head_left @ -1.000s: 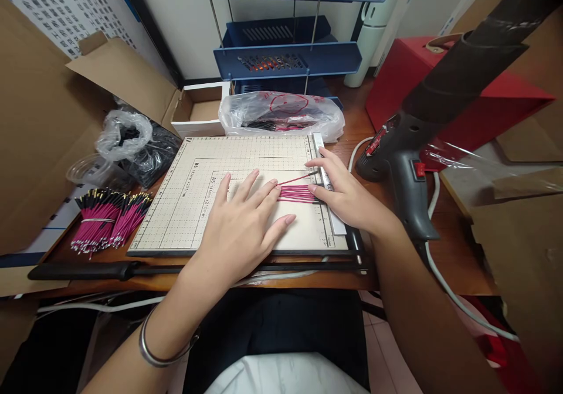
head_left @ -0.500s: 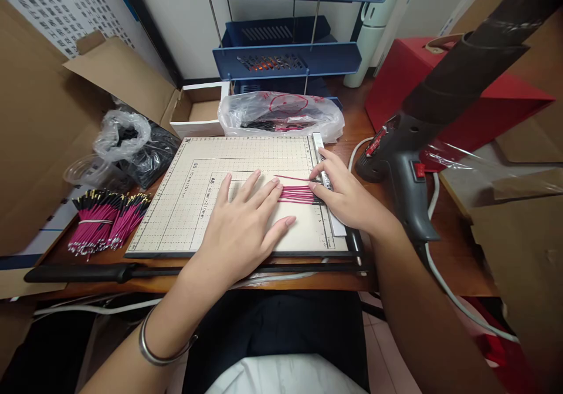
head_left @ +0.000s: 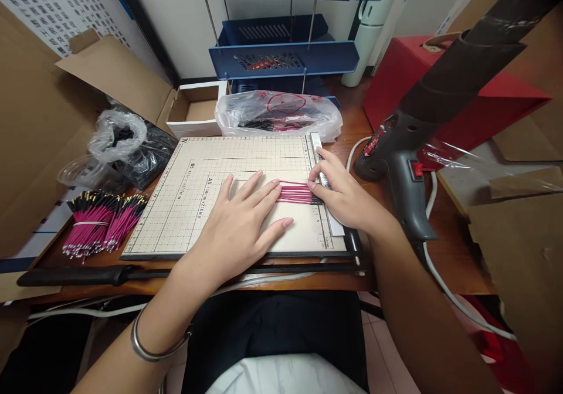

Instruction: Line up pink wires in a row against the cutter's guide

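Observation:
Several thin pink wires with black right ends lie side by side on the cream gridded board of a paper trimmer. My left hand rests flat on the board, fingers spread, its fingertips over the wires' left ends, which are hidden. At the other end, my right hand has thumb and forefinger closed in on the wires beside the white ruler strip. The trimmer's long black handle lies lowered along the front edge.
Banded bundles of pink wires lie left of the board. Behind it are a clear plastic bag, an open white box and a blue rack. A heat gun with a white cable stands right, before a red box.
The topmost wire, which lay apart at a slant, now sits closer to the others. My right forefinger has shifted slightly toward me; my left hand remains flat.

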